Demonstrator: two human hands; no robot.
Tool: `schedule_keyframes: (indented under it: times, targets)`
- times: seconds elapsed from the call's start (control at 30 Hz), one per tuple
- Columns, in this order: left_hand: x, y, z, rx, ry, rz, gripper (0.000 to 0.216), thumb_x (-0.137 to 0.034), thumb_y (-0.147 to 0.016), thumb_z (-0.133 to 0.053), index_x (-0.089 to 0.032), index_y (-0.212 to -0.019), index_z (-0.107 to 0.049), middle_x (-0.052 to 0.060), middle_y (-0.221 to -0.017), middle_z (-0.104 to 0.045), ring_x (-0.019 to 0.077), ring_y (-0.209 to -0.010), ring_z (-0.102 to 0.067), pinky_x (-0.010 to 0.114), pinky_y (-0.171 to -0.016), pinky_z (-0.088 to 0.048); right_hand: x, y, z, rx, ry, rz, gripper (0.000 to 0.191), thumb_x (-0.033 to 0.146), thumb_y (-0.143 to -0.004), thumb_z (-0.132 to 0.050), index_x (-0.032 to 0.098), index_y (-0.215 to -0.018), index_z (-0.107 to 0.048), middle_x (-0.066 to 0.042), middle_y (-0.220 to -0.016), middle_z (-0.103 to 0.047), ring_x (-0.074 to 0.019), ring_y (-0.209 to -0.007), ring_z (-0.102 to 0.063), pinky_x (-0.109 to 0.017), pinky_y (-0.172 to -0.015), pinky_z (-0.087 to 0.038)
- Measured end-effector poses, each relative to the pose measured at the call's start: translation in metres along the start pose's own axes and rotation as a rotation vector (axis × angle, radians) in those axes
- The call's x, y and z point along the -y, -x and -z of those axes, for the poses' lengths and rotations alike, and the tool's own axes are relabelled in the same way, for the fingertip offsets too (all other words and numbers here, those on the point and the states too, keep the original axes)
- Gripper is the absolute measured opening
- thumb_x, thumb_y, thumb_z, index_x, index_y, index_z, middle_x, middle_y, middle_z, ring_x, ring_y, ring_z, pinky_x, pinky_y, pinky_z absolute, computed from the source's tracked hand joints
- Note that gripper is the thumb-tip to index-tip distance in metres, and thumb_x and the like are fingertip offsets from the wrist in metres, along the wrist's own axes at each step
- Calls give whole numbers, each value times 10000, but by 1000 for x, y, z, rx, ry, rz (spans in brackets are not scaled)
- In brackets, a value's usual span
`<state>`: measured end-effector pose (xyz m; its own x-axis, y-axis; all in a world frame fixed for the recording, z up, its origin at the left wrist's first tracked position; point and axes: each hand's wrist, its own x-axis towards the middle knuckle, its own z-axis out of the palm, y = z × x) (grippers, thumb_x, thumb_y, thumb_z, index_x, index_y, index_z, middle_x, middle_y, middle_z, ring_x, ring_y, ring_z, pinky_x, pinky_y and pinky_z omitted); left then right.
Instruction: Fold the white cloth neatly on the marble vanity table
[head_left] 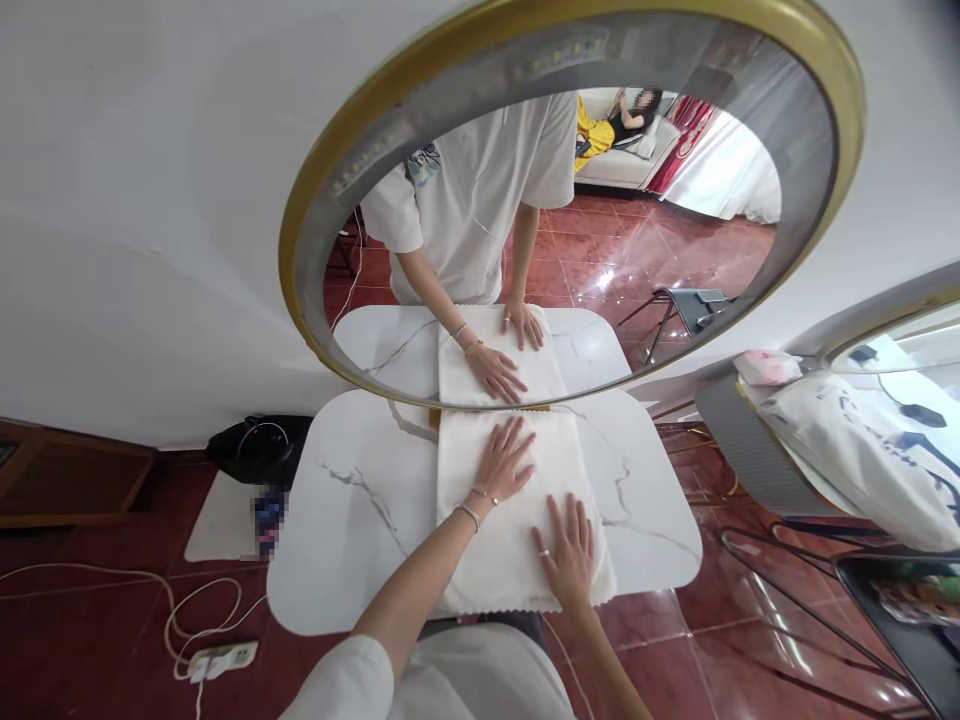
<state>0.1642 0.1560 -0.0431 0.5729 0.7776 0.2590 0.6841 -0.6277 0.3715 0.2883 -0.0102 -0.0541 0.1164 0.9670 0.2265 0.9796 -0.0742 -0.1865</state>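
Note:
A white cloth (pixel 495 560) with scalloped edges lies as a flat rectangle across the middle of the marble-patterned table (pixel 337 540). It looks folded, though its layers cannot be made out. On its far part rests my left hand (pixel 505 462), palm down with fingers spread, two bracelets at the wrist. My right hand (pixel 570 552), wearing a ring, presses flat nearer the front right edge of the cloth. Neither hand grips anything.
An oval gold-framed mirror (pixel 847 120) stands at the table's far edge, reflecting both hands and a person on a sofa. A black bag (pixel 255 448) sits left. On the floor are a power strip (pixel 223 660) and cables. Right is a grey side table (pixel 772 450) with white fabric.

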Motion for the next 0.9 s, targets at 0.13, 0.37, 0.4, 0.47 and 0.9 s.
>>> schedule_keyframes:
  times: [0.13,0.37,0.4,0.47,0.9]
  targets:
    - [23,20,14,-17,-22,22,597,-437,-892,-504,-241,-1436,-361,84,-1599,-126,266,-1472,-88,510,-1181,-169,31,0,-6,12,65,2,676,543,-955,-308,300,-1526,-41,-74,-1601,29,-364,-1449,-70,-584,-1101,-205]
    - [95,78,71,31,-94,63,572,-396,-904,-496,-266,-1443,-357,64,-1595,-155,257,-1472,-97,510,-1180,-154,127,8,-22,108,15,133,714,502,-928,-414,300,-1527,-83,-138,-1578,-137,-387,-1427,-153,-620,-1055,-222]
    - [104,85,78,47,-98,67,571,-395,-907,-492,-266,-1445,-354,66,-1594,-162,257,-1472,-101,509,-1179,-154,136,6,-25,119,-10,146,697,507,-929,-412,302,-1525,-115,-145,-1561,-198,-378,-1407,-217,-603,-1036,-260]
    - [118,96,89,82,-95,70,592,-403,-906,-491,-257,-1457,-332,77,-1589,-179,256,-1468,-122,505,-1177,-162,151,-2,-33,123,-62,158,659,500,-937,-400,291,-1520,-174,-161,-1492,-340,-354,-1337,-348,-559,-998,-324]
    - [178,127,120,-46,-258,499,564,-503,-915,-426,-291,-1436,-385,88,-1574,-222,299,-1455,-173,554,-1160,-145,205,-132,-63,50,-111,323,612,393,-967,-347,89,-1491,-256,-152,-1564,-200,-291,-1458,-72,-491,-1153,-137]
